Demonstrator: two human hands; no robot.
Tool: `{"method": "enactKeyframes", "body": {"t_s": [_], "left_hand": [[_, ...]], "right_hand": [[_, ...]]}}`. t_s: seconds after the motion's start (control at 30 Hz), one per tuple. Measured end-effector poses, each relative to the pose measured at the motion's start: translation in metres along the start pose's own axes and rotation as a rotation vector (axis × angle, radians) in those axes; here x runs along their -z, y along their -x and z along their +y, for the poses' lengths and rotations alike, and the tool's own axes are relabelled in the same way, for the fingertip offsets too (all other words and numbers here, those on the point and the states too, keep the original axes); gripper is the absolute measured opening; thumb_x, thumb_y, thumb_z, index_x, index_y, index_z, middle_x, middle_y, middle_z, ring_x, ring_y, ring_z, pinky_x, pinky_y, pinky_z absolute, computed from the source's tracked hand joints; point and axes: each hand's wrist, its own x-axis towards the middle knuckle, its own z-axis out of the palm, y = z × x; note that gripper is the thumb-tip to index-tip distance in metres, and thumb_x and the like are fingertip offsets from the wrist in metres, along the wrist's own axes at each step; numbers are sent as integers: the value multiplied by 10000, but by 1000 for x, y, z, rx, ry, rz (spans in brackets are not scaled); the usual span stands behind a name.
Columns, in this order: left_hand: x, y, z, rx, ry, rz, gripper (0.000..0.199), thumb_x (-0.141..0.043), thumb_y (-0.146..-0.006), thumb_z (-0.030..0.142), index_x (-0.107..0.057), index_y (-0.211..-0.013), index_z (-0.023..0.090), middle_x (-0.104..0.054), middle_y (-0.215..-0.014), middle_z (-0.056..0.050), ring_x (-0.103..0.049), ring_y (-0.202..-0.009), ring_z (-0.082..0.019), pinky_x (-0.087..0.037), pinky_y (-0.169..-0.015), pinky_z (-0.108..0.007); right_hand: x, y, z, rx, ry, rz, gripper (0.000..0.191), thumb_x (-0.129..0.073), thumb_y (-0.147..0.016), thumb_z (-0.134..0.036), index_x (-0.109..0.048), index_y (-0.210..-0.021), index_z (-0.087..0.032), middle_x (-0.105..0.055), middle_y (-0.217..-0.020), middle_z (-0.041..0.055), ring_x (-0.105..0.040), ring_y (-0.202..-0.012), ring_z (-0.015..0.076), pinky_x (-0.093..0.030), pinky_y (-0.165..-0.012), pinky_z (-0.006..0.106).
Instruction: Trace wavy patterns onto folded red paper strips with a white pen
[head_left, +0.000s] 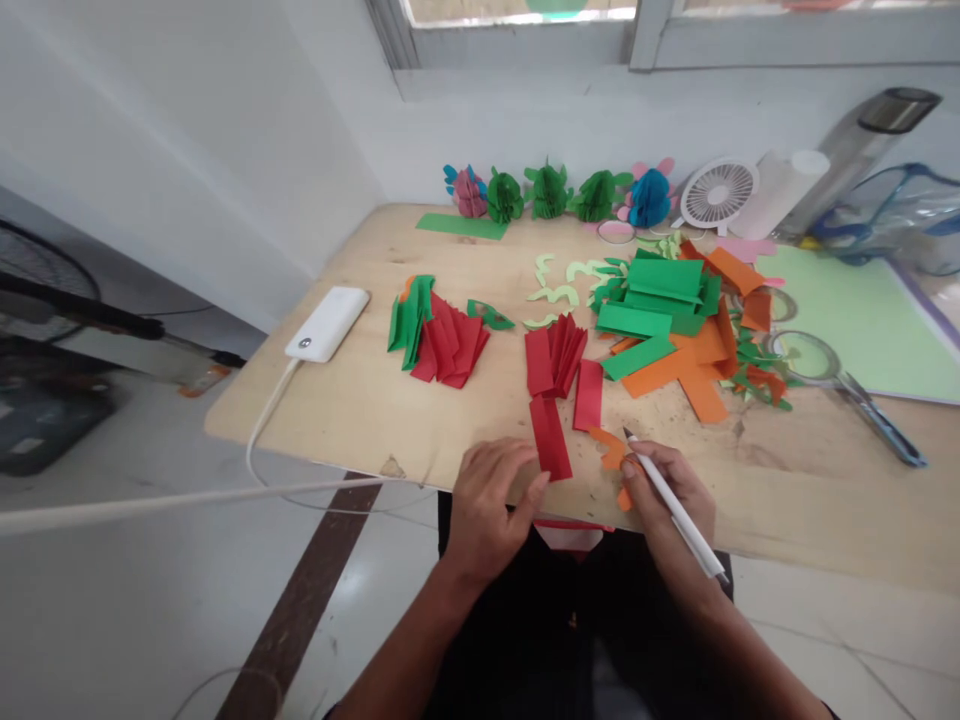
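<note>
My left hand (491, 505) rests at the table's front edge, fingers loosely bent and thumb apart. Its fingertips are at the side of a folded red paper strip (550, 438); I cannot tell whether they touch it. Between the fingers of my right hand (671, 500) is a white pen (679, 515), its dark tip pointing up and left. An orange paper cutout (609, 448) is also at that hand's fingertips, partly hidden by them. Just beyond lie another red strip (588, 395) and a fanned stack of red folded papers (555, 357).
Green folded papers (652, 295) and orange strips (701, 370) are heaped at the right, beside scissors (847, 385). More red papers (450, 345) lie left of centre. A white power bank (328, 325) with a cable is at the left edge. A small fan (720, 195) stands at the back.
</note>
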Motion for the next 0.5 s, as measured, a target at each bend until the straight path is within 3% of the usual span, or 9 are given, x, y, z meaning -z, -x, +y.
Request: {"method": "enactKeyframes", "body": {"t_s": [0.1, 0.23, 0.5], "left_hand": [[5, -14, -18, -85, -99, -158, 297, -482, -962, 306, -611, -1214, 213, -652, -1286, -95, -553, -1255, -262, -431, -1073, -459], [-2, -24, -29, -252, -144, -320, 342, -538, -929, 280, -617, -1248, 184, -555, -1418, -135, -445, -1364, -316, -391, -1103, -536], [-12, -4, -18, -285, -141, -227, 295, -500, -956, 279, -638, -1187, 158, -619, -1329, -149, -512, -1292, -324, -410, -1075, -552]], "right_hand": [[-5, 0, -7, -22, -11, -12, 221, -691, -794, -394, -678, -930, -220, -647, -613, -23, -583, -506, 129, -482, -478, 238], [-12, -1, -11, 1, -36, -37, 218, -699, -787, -386, -679, -928, -220, -675, -690, -13, -609, -555, 130, -505, -520, 246], [-23, 3, -1, 43, 7, -107, 231, -659, -821, -378, -672, -986, -217, -713, -800, 17, -625, -583, 134, -539, -549, 262]]}}
